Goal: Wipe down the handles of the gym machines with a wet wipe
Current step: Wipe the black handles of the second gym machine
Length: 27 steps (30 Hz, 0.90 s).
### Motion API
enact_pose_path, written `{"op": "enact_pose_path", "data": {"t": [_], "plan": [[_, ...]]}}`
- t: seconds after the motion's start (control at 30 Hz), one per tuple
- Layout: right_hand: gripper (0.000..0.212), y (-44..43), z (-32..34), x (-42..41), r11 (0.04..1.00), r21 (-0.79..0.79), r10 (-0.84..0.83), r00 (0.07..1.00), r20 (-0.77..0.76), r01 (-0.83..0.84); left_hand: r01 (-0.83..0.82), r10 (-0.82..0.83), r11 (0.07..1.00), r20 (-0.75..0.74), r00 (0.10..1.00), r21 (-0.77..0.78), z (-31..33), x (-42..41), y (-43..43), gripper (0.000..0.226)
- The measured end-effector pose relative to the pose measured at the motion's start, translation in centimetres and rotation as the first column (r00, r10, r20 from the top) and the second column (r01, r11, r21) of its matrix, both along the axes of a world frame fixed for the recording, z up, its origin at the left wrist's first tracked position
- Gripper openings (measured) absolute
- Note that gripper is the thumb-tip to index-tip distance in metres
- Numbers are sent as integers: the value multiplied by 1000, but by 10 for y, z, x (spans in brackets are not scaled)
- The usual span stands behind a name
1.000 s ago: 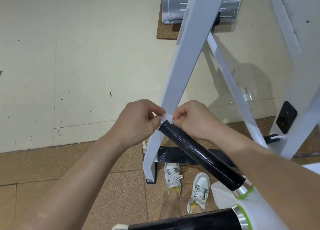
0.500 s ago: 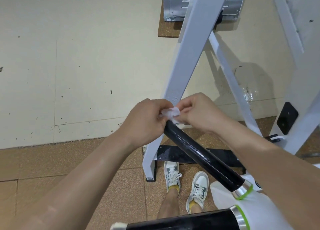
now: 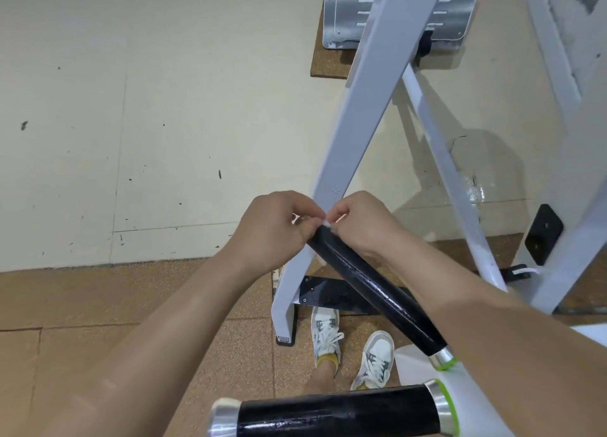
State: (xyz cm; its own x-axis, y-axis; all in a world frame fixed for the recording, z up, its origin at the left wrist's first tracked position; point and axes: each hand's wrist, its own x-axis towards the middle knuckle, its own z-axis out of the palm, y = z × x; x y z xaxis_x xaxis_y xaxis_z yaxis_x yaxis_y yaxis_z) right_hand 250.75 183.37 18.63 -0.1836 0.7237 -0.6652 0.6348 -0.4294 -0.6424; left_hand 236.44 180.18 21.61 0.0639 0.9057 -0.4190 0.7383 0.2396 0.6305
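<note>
A black, shiny handle point(image 3: 377, 288) of a white gym machine runs diagonally from centre down to the right. At its far tip both hands meet. My left hand point(image 3: 276, 229) and my right hand point(image 3: 361, 223) each pinch a small white wet wipe point(image 3: 325, 223), of which only a sliver shows between the fingertips, right at the handle's end. A second black handle point(image 3: 335, 413) with silver end caps lies across the bottom of the view, untouched.
The machine's white slanted frame bars point(image 3: 358, 114) rise just behind my hands. A black base plate point(image 3: 328, 292) sits on the brown cork floor. My two feet in white sneakers point(image 3: 325, 334) stand below. A cream wall point(image 3: 131, 108) fills the left.
The wipe, bunched and plainly visible above the handle tip half a second ago, is now nearly hidden between the fingertips. Both hands have drawn closer together at the tip.
</note>
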Motion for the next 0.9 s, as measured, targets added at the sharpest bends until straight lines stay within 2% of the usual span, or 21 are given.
{"op": "enact_pose_path", "data": {"t": [0.07,0.13,0.2,0.27,0.33,0.43,0.53,0.63,0.7,0.73,0.8,0.87,0.9], "plan": [[7,-7,-1,0,996,-39,-86,995,-40,85,39,-37,998,-44,998,46,-2,1,-4,16],[5,-11,0,3,977,-84,-206,970,-130,197,-55,56,997,-22,998,55,-1,-1,-4,17],[9,-11,0,6,978,-32,-209,965,-160,206,-137,137,990,14,991,45,1,-3,-4,20],[10,-11,-1,3,982,57,-169,972,-161,181,-144,143,989,46,989,24,0,-6,-6,22],[6,-9,-3,-1,978,68,-182,966,-185,197,-155,154,988,61,986,3,1,-6,-9,22],[7,-8,-10,-2,979,-130,-181,967,-180,159,-173,173,985,30,984,-18,2,-5,-11,22],[10,-7,-7,6,926,-354,-237,932,-274,132,-157,158,987,19,987,-33,5,-2,-10,23],[17,3,11,25,910,-369,-335,860,-384,190,-154,154,988,12,988,-28,10,-1,-9,24],[21,8,29,39,874,-401,-459,737,-497,274,-147,147,989,20,989,-13,16,3,-7,24],[21,8,38,44,867,-405,-483,693,-535,291,-145,145,989,51,988,1,21,7,-7,22],[19,3,55,50,875,-375,-476,676,-562,305,-197,195,980,241,951,-16,32,19,-7,21],[18,-5,65,57,853,-389,-521,616,-591,349,-258,295,955,454,841,-143,49,34,-8,22],[17,-10,71,61,835,-404,-550,576,-605,373,-272,324,946,496,806,-175,54,41,-9,25]]}}
